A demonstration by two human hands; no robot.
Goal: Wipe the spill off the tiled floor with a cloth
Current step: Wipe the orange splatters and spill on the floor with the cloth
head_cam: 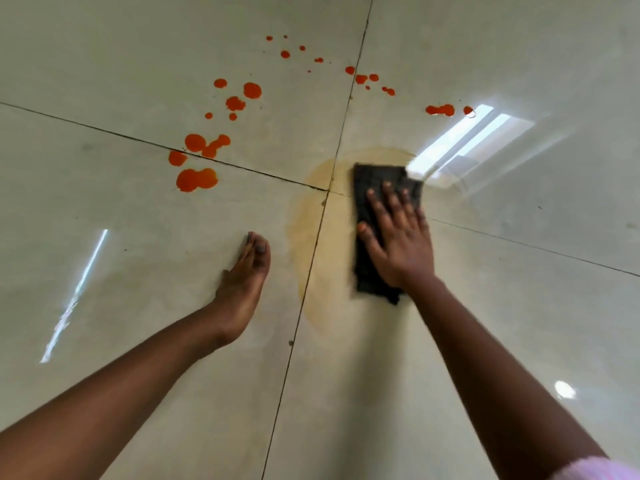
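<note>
Head view is showing the right hand [398,233] pressing flat, fingers spread, on a dark cloth [375,233] lying under its palm on the tiled floor [485,323], inside a smeared yellowish patch [308,233]. Orange drops [197,179] are sitting well apart, up-left. Left hand [244,282] is resting edge-on on a tile, fingers straight and together.

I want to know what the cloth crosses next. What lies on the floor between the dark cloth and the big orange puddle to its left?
In the head view, between the cloth and the orange puddle lie a pale yellowish smear, grout lines, and otherwise bare tile.
</note>
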